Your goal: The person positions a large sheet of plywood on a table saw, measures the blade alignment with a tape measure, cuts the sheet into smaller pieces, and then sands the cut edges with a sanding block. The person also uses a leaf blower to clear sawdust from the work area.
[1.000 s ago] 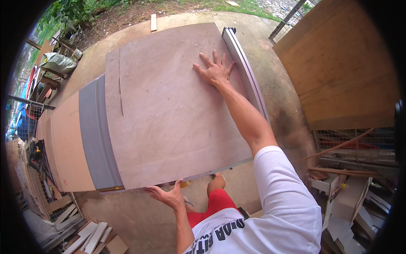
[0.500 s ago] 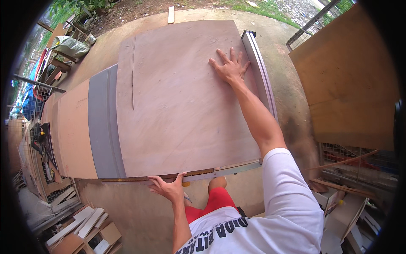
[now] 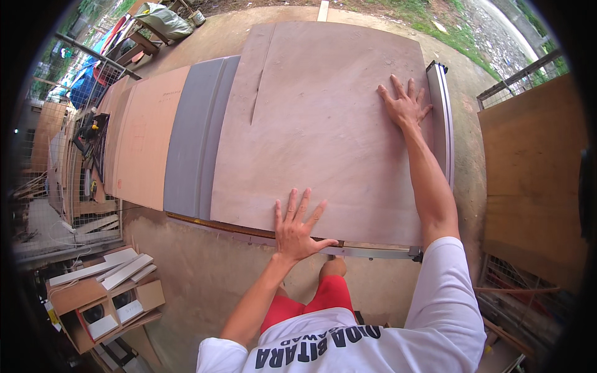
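Observation:
A large brownish-pink plywood sheet [image 3: 336, 124] lies flat before me, with a long dark split near its left side. On its near edge my left hand [image 3: 297, 227] rests palm down, fingers spread forward and thumb stretched to the right. My right hand [image 3: 405, 105] presses flat near the far right part of the sheet, its fingers spread too. Beside that hand, along the sheet's right edge, runs a silver metal fence rail [image 3: 443, 121]. Under the near edge a metal strip [image 3: 373, 252] shows. Neither hand grips anything.
Left of the sheet are a grey panel [image 3: 193, 133] and a light brown board [image 3: 146, 137]. A black and yellow power tool [image 3: 87, 130] sits at the far left end. Wood offcuts [image 3: 121, 267] lie on a cabinet at lower left. A big brown board [image 3: 535, 168] stands at right.
My left hand has gone from the sheet's near edge to lying flat on top of it. My right hand stays in place on the sheet. The whole view has shifted leftward.

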A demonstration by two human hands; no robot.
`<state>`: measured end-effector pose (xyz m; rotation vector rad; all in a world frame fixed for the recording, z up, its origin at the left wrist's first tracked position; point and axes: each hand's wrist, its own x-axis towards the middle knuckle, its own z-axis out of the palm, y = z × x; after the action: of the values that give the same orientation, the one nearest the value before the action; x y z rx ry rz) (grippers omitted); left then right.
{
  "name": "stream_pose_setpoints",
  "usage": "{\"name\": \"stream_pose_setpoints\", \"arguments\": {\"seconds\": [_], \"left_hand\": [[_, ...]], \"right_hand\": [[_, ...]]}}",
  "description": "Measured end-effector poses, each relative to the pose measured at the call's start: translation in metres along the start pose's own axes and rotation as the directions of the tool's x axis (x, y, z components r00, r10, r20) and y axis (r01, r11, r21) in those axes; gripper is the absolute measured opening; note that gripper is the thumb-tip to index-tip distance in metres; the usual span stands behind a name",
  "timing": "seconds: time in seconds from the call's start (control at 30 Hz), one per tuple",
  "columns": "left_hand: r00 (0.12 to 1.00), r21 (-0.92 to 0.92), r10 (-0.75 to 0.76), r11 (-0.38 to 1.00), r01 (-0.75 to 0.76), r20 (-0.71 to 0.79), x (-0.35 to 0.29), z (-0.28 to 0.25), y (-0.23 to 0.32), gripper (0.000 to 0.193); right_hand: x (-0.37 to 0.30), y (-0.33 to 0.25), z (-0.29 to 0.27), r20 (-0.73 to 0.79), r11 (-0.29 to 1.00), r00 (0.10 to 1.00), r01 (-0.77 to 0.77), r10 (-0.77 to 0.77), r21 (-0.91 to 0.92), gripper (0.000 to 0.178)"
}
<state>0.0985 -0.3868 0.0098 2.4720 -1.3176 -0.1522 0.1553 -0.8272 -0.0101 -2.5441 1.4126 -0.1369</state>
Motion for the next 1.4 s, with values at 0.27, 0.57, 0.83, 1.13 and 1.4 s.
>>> {"name": "stream_pose_setpoints", "arguments": {"seconds": [0.27, 0.57, 0.83, 1.13, 1.4], "left_hand": [[0.993, 0.027, 0.061, 0.998, -0.059, -0.099, 0.013, 0.013, -0.003, 0.095], [0.997, 0.109, 0.057, 0.993, -0.052, -0.047, 0.030, 0.011, -0.002, 0.100], [0.999, 0.104, 0.040, 0.994, -0.037, -0.027, 0.044, 0.014, 0.000, 0.105], [0.998, 0.109, 0.035, 0.994, -0.029, -0.050, 0.057, 0.015, -0.008, 0.110], [0.997, 0.135, 0.073, 0.989, -0.067, -0.040, 0.069, 0.012, -0.006, 0.112]], "right_hand": [[0.007, 0.000, 0.001, -0.017, 1.000, 1.000, 0.003, -0.003, 0.000, 0.080], [0.022, 0.004, 0.012, -0.053, 1.000, 0.998, 0.014, -0.014, -0.004, 0.080], [0.034, -0.004, -0.001, -0.020, 0.998, 1.000, -0.003, 0.004, 0.068, 0.075], [0.048, -0.011, 0.001, -0.028, 0.999, 1.000, -0.008, 0.009, 0.046, 0.074], [0.025, 0.028, 0.001, -0.053, 0.997, 0.998, 0.028, -0.024, 0.075, 0.077]]}}
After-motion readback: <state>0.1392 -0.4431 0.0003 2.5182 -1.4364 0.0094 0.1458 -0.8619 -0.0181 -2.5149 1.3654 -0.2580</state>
